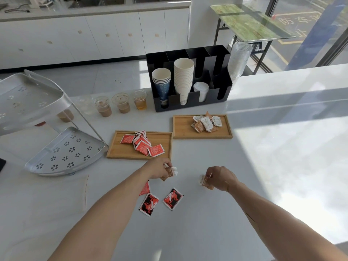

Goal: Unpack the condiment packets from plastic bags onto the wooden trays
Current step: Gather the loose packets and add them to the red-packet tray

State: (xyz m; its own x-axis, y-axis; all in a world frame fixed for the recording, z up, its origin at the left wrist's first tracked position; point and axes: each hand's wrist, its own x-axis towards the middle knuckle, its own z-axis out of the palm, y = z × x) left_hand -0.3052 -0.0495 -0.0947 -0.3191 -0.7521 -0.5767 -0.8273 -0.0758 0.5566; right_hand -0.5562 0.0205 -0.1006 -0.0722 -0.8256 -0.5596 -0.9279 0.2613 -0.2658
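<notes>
Two wooden trays lie on the white counter. The left tray [120,154] holds several red packets [142,145]. The right tray [180,132] holds several brown and white packets [206,123]. My left hand [159,169] is shut on brown packets [170,172] just below the left tray. My right hand [221,178] is shut on a brown packet [204,181] further right. Three red packets lie loose on the counter near my left forearm: one partly hidden [145,188], one with black print [149,204], another [172,198]. A clear plastic bag [56,194] lies flat at the left.
A black cup organiser [224,85] with paper cups [183,76] stands behind the trays, clear cups [239,59] stacked beside it. Lidded drink cups [121,102] line up to its left. A white perforated corner rack [64,153] fills the left side.
</notes>
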